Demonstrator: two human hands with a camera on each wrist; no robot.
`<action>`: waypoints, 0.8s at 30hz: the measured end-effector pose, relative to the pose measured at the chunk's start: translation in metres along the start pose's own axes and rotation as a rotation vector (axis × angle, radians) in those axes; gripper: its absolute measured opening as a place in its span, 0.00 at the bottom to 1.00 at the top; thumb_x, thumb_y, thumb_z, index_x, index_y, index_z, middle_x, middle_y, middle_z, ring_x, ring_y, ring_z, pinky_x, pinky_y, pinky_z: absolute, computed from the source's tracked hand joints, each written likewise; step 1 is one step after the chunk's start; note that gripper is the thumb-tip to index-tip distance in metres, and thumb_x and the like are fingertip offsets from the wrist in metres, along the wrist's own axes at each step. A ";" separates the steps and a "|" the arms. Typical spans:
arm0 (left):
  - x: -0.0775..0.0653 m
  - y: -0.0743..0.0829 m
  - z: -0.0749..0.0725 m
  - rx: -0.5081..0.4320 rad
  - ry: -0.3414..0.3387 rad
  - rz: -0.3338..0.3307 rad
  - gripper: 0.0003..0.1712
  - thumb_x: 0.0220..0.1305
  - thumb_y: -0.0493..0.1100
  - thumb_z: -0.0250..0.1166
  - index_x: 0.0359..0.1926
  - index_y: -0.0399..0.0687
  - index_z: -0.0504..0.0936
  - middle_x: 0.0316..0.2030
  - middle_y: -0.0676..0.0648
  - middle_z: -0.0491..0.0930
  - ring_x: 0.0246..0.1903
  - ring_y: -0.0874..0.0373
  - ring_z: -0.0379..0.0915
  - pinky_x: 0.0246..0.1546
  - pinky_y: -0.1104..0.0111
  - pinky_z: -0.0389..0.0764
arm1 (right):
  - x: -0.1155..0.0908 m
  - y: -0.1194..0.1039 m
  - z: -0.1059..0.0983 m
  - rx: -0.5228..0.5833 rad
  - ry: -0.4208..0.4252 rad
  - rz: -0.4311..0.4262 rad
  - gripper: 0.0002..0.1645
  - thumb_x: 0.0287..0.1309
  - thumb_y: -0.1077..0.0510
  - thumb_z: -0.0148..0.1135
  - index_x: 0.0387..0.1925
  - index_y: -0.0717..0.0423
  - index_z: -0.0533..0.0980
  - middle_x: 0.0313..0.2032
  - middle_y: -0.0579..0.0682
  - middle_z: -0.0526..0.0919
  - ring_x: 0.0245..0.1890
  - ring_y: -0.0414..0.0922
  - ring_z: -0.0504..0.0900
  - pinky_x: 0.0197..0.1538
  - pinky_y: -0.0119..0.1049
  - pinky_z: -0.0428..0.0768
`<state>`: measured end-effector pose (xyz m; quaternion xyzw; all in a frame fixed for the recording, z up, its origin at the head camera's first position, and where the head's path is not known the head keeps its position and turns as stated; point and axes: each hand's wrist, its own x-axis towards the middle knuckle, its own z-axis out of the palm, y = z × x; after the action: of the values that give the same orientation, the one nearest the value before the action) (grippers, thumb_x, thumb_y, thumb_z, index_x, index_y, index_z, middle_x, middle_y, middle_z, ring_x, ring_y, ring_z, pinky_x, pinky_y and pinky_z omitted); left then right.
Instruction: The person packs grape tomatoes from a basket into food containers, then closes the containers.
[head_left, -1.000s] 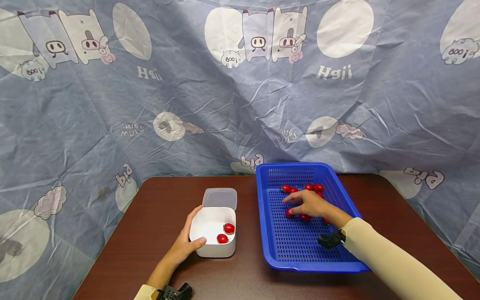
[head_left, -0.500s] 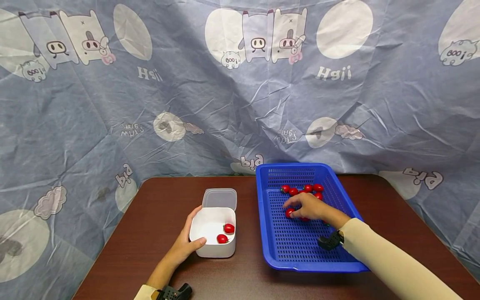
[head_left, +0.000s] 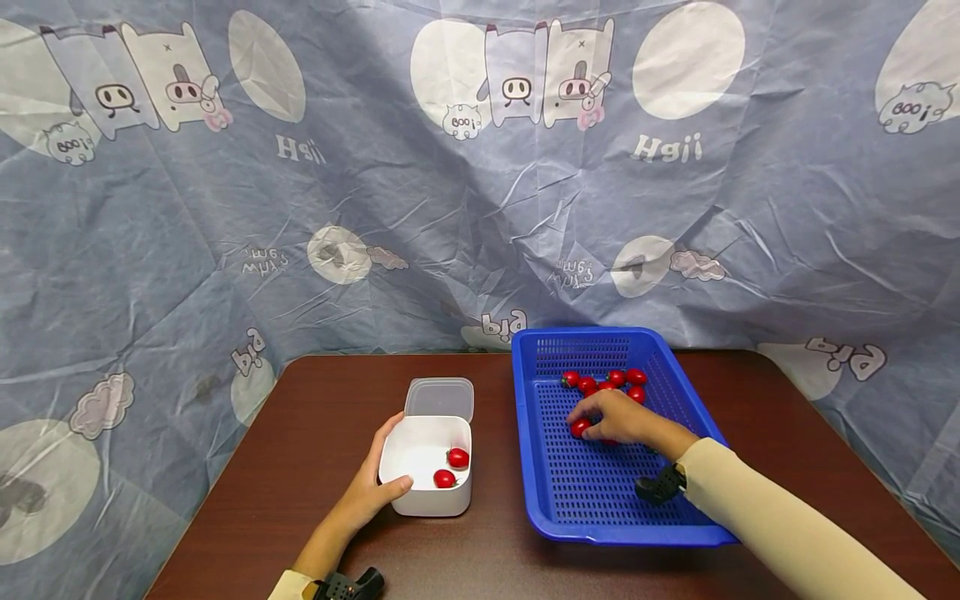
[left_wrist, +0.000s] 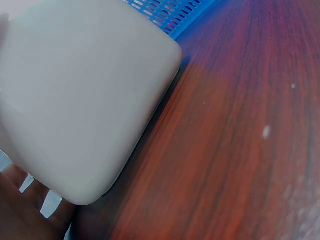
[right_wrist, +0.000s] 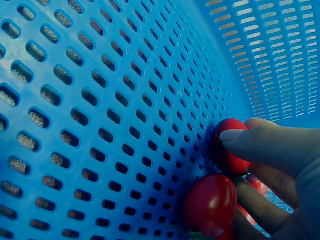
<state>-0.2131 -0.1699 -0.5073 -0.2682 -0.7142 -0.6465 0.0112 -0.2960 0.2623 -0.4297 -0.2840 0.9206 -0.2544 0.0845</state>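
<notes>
My left hand [head_left: 367, 487] grips the left side of a white square box [head_left: 431, 502], thumb over the near rim and fingers along the far left wall. Two cherry tomatoes [head_left: 457, 457] lie inside it, towards its right. Over in a blue perforated basket [head_left: 527, 475], my right hand [head_left: 618, 415] pinches a cherry tomato [right_wrist: 233, 159] between thumb and fingers. Beside those fingers, in the right wrist view, sits another cherry tomato [right_wrist: 210, 204]. Farther back in the basket lies a cluster of several cherry tomatoes [head_left: 636, 377], partly hidden by the hand.
A translucent lid [head_left: 440, 398] lies directly behind the white box. Both containers stand on a dark brown wooden table [head_left: 247, 500], the basket right of the box. A patterned grey-blue cloth [head_left: 435, 208] hangs behind the table's far edge.
My right hand has lowered slightly over the front tomatoes, its fingers drawing in around one of them. The left hand and the box have stayed in place.
</notes>
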 end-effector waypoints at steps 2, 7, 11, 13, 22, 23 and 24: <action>0.000 0.000 0.000 -0.006 -0.001 -0.002 0.51 0.55 0.37 0.65 0.75 0.55 0.46 0.68 0.36 0.54 0.60 0.34 0.55 0.53 0.62 0.72 | 0.000 0.000 0.001 -0.004 0.004 -0.003 0.16 0.48 0.65 0.71 0.42 0.53 0.85 0.44 0.49 0.85 0.50 0.52 0.80 0.54 0.54 0.74; 0.000 0.001 0.000 -0.019 -0.006 0.000 0.51 0.56 0.38 0.65 0.75 0.57 0.46 0.68 0.37 0.54 0.60 0.34 0.56 0.52 0.62 0.73 | 0.000 0.000 0.001 -0.012 0.010 -0.005 0.15 0.48 0.65 0.72 0.41 0.52 0.85 0.43 0.48 0.85 0.48 0.51 0.81 0.52 0.53 0.76; -0.001 0.002 0.000 -0.019 -0.016 0.016 0.51 0.57 0.39 0.65 0.75 0.55 0.46 0.68 0.37 0.54 0.59 0.33 0.56 0.53 0.63 0.72 | 0.000 0.001 0.001 -0.011 0.005 -0.023 0.14 0.48 0.65 0.72 0.40 0.53 0.85 0.43 0.48 0.85 0.48 0.50 0.81 0.52 0.52 0.76; -0.001 0.002 0.000 -0.017 -0.018 0.017 0.51 0.57 0.39 0.65 0.75 0.55 0.46 0.68 0.37 0.54 0.60 0.34 0.56 0.53 0.63 0.72 | 0.000 0.001 0.001 -0.010 0.003 -0.034 0.14 0.48 0.64 0.72 0.40 0.53 0.85 0.42 0.48 0.85 0.48 0.50 0.82 0.52 0.52 0.76; -0.001 0.002 0.000 -0.006 -0.010 0.008 0.51 0.57 0.39 0.65 0.75 0.55 0.46 0.68 0.38 0.54 0.60 0.34 0.56 0.52 0.63 0.72 | -0.001 -0.001 0.000 -0.008 0.004 -0.032 0.14 0.49 0.64 0.71 0.40 0.53 0.85 0.42 0.47 0.85 0.45 0.46 0.81 0.50 0.50 0.77; -0.001 0.002 0.000 -0.007 -0.011 0.009 0.51 0.57 0.39 0.65 0.75 0.54 0.46 0.68 0.38 0.54 0.60 0.34 0.56 0.52 0.63 0.72 | -0.001 -0.001 0.000 -0.009 0.006 -0.031 0.14 0.49 0.64 0.71 0.41 0.53 0.85 0.42 0.47 0.85 0.45 0.46 0.81 0.50 0.50 0.77; -0.001 0.002 0.000 -0.009 -0.011 0.011 0.51 0.57 0.39 0.65 0.75 0.53 0.45 0.68 0.37 0.55 0.60 0.34 0.56 0.52 0.63 0.72 | -0.001 -0.001 0.000 -0.009 0.007 -0.031 0.14 0.49 0.64 0.71 0.41 0.53 0.85 0.41 0.47 0.85 0.45 0.46 0.81 0.50 0.50 0.77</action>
<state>-0.2120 -0.1705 -0.5056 -0.2760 -0.7096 -0.6482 0.0096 -0.2950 0.2623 -0.4291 -0.2975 0.9176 -0.2524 0.0758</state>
